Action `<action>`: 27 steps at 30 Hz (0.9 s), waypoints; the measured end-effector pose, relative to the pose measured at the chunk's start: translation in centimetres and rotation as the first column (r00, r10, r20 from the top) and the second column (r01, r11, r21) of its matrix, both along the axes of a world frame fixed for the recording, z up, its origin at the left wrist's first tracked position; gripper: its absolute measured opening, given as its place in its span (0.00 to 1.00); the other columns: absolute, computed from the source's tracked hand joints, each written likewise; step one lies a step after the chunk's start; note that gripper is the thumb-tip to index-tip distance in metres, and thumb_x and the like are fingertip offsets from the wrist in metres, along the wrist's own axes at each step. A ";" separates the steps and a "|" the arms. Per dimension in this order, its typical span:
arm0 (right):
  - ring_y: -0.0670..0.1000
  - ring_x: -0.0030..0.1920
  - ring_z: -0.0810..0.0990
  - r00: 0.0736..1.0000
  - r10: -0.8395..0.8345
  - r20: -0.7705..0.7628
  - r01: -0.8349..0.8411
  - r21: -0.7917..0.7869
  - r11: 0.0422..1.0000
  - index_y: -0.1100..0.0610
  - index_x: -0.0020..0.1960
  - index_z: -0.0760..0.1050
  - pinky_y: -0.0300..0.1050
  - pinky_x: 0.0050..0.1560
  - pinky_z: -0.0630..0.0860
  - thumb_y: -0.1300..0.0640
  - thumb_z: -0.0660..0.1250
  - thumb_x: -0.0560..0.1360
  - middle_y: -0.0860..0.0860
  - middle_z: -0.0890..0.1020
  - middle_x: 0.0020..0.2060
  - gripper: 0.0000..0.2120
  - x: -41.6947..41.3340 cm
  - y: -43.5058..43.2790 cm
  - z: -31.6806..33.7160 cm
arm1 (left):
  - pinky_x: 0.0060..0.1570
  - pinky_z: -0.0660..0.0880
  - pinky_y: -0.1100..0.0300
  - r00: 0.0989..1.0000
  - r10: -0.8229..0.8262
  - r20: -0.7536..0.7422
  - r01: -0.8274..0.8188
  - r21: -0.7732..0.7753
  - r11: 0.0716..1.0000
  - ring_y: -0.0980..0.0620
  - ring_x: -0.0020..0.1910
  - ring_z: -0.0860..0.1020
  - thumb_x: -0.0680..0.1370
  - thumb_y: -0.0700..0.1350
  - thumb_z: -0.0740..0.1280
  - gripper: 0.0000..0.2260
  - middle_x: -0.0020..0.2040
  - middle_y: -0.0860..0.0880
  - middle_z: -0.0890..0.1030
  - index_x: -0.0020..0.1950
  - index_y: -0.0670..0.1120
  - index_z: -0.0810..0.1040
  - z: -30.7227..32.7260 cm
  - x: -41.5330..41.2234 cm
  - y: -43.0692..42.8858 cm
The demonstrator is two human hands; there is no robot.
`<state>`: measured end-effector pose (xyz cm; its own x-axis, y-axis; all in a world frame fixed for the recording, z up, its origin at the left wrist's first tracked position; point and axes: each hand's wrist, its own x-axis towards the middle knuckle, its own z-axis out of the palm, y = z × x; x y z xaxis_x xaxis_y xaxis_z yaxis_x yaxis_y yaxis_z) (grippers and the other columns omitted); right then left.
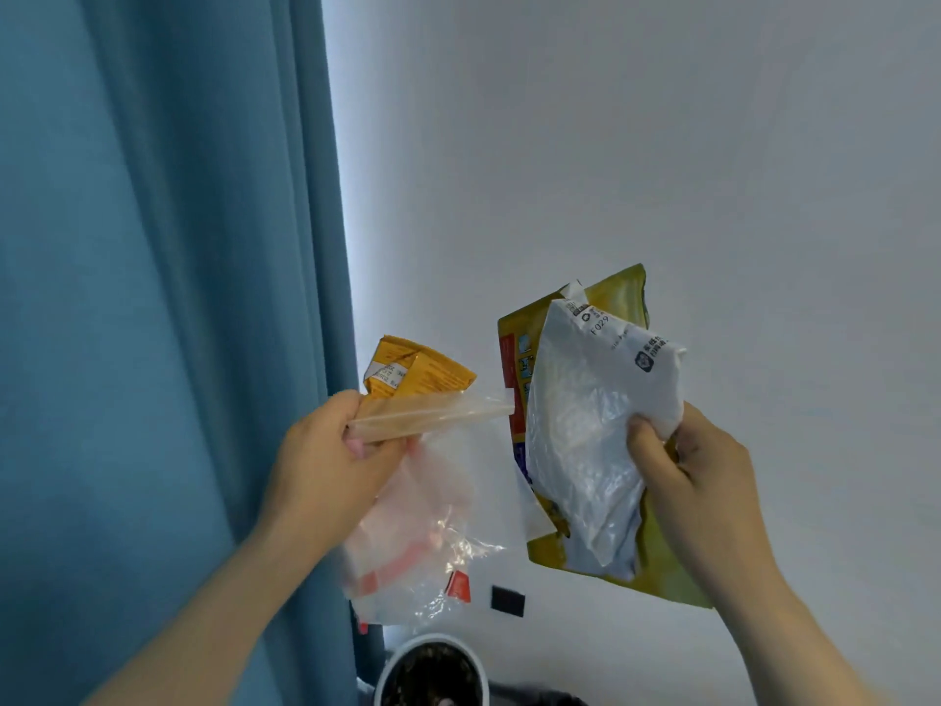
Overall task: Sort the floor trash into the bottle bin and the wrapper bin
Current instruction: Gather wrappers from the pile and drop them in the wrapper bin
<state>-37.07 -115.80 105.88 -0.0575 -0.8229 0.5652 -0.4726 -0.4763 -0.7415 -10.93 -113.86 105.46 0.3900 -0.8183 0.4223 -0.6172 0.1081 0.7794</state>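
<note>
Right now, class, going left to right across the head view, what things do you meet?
Blue curtain → left hand → orange packet → white wrapper → right hand. The clear bag and yellow pouch overlap those, so I leave them out.

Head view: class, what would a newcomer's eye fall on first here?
The two raised hands full of wrappers: the left hand grips an orange packet and a clear bag at centre, the right hand clutches a crumpled white bag in front of a yellow pouch. A blue curtain fills the left side.
</note>
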 end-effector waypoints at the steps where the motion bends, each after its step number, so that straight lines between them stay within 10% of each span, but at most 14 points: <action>1: 0.37 0.34 0.77 0.999 -0.032 -0.011 0.032 0.037 0.999 0.51 0.46 0.75 0.27 0.31 0.70 0.54 0.61 0.79 0.44 0.79 0.36 0.06 -0.6 -0.7 -0.7 | 0.30 0.74 0.57 1.000 -0.024 0.003 0.024 0.022 0.999 0.48 0.36 0.78 0.72 0.51 0.72 0.09 0.34 0.49 0.79 0.39 0.48 0.77 -0.7 -0.5 -1.4; 27: 0.52 0.33 0.75 0.868 -0.449 -0.213 0.492 0.501 0.712 0.59 0.39 0.72 0.44 0.31 0.68 0.53 0.61 0.79 0.54 0.78 0.33 0.12 -8.1 -12.9 -17.0 | 0.31 0.71 0.57 0.830 -0.554 0.056 0.485 0.415 0.769 0.52 0.34 0.77 0.72 0.48 0.70 0.05 0.34 0.52 0.78 0.40 0.50 0.75 -17.1 -10.0 -26.6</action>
<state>-45.19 -128.67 88.86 -0.4959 -0.8652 0.0744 -0.5903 0.2731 -0.7596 -20.95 -140.47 88.36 -0.1890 -0.9798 0.0656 -0.6732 0.1779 0.7177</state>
